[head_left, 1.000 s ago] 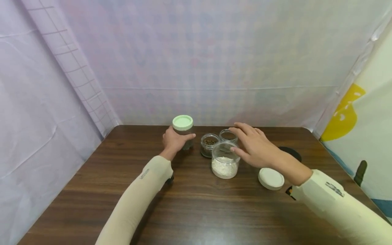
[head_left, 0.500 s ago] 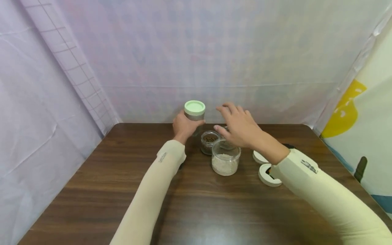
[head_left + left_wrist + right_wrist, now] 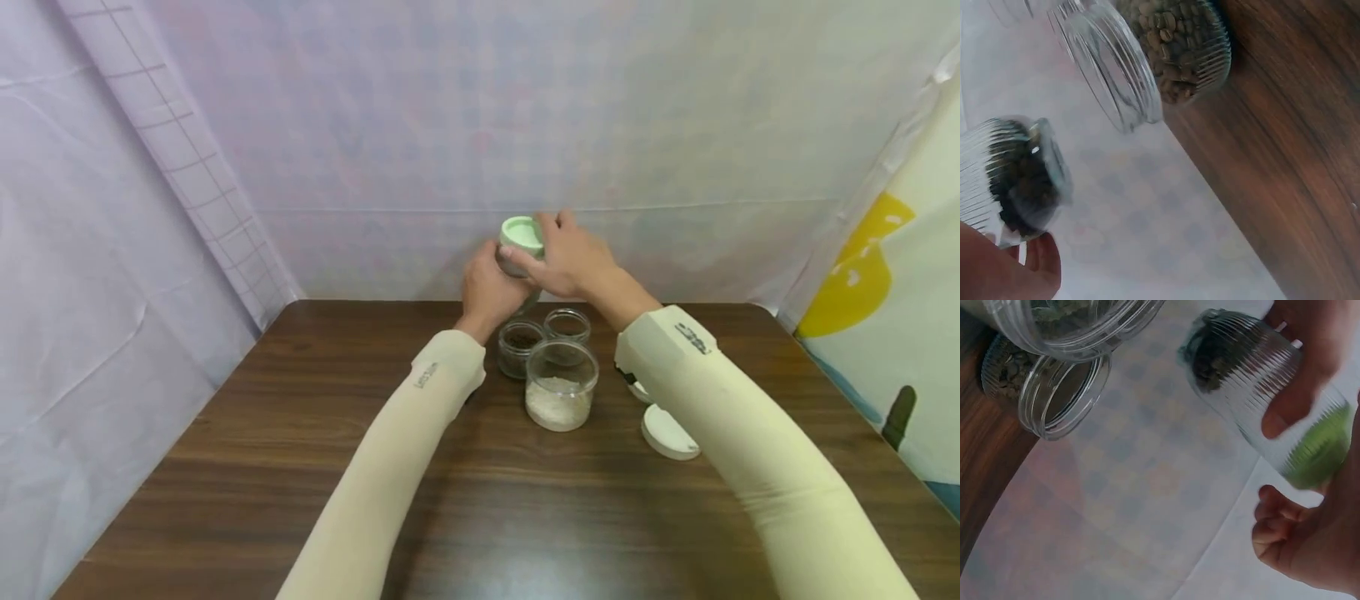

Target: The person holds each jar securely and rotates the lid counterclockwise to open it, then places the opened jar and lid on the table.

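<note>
My left hand [image 3: 491,287] grips a clear ribbed jar [image 3: 1241,375] round its body, raised above the back of the table. Dark pieces lie at the jar's bottom. A pale green lid [image 3: 519,231] covers its top, and my right hand [image 3: 577,258] grips this lid from the right, thumb on the near side. In front of the hands stand a lidless glass jar of coffee beans [image 3: 1169,37], another small lidless jar [image 3: 567,323], and a larger clear tub [image 3: 558,406] part filled with something white. The left wrist view shows only part of the left hand.
A round white lid [image 3: 670,433] lies on the brown wooden table [image 3: 300,467], right of the tub. Another pale lid [image 3: 639,392] is mostly hidden behind the right sleeve. A pale patterned curtain [image 3: 420,125] hangs right behind the table's back edge.
The left hand has lifted the green-lidded jar and carried it right. The right hand has moved up and left from over the open jars and taken hold of the lid.
</note>
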Tool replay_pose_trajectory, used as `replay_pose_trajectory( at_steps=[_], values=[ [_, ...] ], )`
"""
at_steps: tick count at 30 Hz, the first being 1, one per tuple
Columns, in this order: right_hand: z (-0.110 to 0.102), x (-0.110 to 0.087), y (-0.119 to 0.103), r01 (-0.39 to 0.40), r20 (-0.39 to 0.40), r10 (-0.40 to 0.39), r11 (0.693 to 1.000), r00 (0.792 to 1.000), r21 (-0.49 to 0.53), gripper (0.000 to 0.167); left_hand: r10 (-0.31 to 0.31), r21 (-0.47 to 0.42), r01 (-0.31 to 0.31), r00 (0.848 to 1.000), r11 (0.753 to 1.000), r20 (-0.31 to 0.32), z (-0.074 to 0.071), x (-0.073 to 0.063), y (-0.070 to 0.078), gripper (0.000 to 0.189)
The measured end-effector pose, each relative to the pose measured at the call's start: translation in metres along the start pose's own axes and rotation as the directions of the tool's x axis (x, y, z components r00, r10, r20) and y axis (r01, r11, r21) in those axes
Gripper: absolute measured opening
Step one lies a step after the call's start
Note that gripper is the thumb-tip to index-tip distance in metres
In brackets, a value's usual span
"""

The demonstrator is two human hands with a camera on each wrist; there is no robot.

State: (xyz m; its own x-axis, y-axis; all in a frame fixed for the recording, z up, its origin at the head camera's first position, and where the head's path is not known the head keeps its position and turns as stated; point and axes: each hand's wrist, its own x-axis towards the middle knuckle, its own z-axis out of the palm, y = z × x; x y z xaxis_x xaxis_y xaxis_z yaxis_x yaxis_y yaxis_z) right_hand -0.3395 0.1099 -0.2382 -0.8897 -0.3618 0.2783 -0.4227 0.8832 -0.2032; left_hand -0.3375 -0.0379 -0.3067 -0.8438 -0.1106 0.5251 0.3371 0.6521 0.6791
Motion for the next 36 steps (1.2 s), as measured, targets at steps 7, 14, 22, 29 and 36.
replay_pose_trajectory(
  at_steps=[7, 14, 22, 29, 36],
  values=[
    [-0.018, -0.011, -0.006, 0.012, -0.120, -0.019, 0.998, 0.993, -0.060, 0.088, 0.096, -0.102, -0.095, 0.995, 0.990, 0.005, 0.000, -0.010, 0.017, 0.069],
    [-0.033, -0.041, -0.020, 0.063, -0.164, -0.088, 0.987, 0.982, -0.150, 0.084, 0.108, -0.200, -0.087, 0.989, 0.976, 0.098, -0.021, -0.034, 0.029, 0.066],
    [-0.043, -0.074, -0.026, 0.144, -0.126, -0.166, 0.975, 0.978, -0.168, 0.072, 0.206, -0.211, -0.171, 0.966, 0.963, 0.158, -0.033, -0.057, 0.033, 0.057],
    [-0.058, -0.094, -0.023, 0.194, -0.004, -0.197, 0.970, 0.980, -0.144, 0.070, 0.304, -0.178, -0.276, 0.939, 0.945, 0.158, -0.033, -0.067, 0.038, 0.055],
    [-0.066, -0.111, -0.024, 0.251, 0.055, -0.245, 0.955, 0.968, -0.162, 0.061, 0.292, -0.115, -0.270, 0.919, 0.956, 0.265, -0.039, -0.075, 0.041, 0.064]
  ],
)
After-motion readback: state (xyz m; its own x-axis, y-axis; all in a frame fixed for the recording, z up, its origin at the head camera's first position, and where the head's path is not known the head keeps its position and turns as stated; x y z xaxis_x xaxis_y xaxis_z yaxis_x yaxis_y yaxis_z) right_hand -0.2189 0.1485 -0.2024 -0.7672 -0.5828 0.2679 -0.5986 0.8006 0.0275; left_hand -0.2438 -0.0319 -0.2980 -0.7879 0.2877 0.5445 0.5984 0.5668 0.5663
